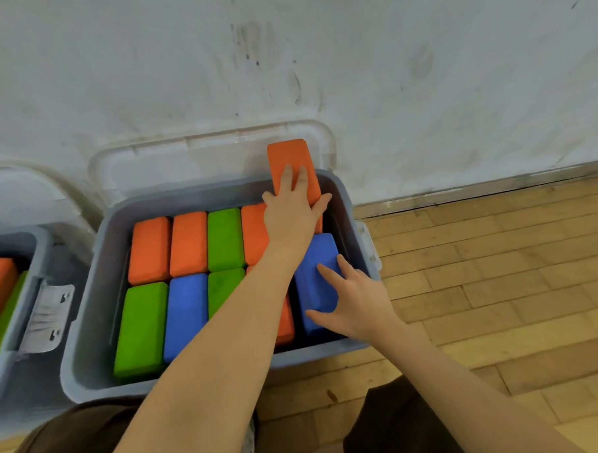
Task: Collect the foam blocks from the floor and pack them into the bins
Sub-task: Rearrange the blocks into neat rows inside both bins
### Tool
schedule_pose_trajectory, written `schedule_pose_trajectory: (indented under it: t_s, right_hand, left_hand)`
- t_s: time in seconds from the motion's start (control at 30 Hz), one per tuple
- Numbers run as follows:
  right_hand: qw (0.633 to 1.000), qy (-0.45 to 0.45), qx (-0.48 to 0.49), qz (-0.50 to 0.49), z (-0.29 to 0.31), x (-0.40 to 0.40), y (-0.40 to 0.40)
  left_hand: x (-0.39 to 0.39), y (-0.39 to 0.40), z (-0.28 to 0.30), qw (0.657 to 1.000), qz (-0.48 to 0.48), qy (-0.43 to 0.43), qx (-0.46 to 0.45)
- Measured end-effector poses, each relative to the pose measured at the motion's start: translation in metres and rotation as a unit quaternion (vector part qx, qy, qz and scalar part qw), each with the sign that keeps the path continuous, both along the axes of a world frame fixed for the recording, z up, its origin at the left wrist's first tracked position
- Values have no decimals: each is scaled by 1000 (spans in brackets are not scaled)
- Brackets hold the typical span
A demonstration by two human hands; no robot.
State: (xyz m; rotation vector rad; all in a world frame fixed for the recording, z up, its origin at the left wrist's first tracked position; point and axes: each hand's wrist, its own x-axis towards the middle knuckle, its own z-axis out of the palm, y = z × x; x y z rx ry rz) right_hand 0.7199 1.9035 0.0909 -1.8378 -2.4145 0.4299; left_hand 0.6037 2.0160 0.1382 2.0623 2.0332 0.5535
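Nearest us, our right hand (357, 302) rests on a blue foam block (314, 260) at the right end of the grey bin (86, 324), fingers spread along its top and thumb against its near side, loosely curled round it. Our left hand (292, 211) reaches farther in, fingers laid flat on an orange foam block (289, 154) standing tilted against the far right corner, thumb hooked round its edge. 8 matte, round-cornered blocks lie packed flat in 2 rows; a narrow gap remains on the right. The bin lid (184, 152) leans on the scuffed wall (283, 55). A second bin (13, 238) sits left; wooden floor (498, 269) lies right.
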Motion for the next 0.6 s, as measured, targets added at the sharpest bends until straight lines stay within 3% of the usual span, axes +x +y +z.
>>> schedule_pose_trajectory:
  t_s: [0.2,0.33,0.4,0.5,0.6]
  right_hand:
    - [994,-2,-32,-102,-11,-16,12]
    - [995,-6,-77,-61,-26,-25,12]
    - [996,-8,-81,-45,-34,-25,7]
    - [997,-4,-72,-42,-38,-22,6]
    - [998,-13,-60,-30,-39,-17,15]
  left_hand:
    - [-23,11,-19,998,-61,-14,-15]
    - [-39,12,-33,986,-113,-115,-33]
    - [-40,6,-48,983,-125,-121,-57]
    - [-38,-9,-79,984,-116,-48,-129]
    - [-41,-18,-96,983,-111,88,-119]
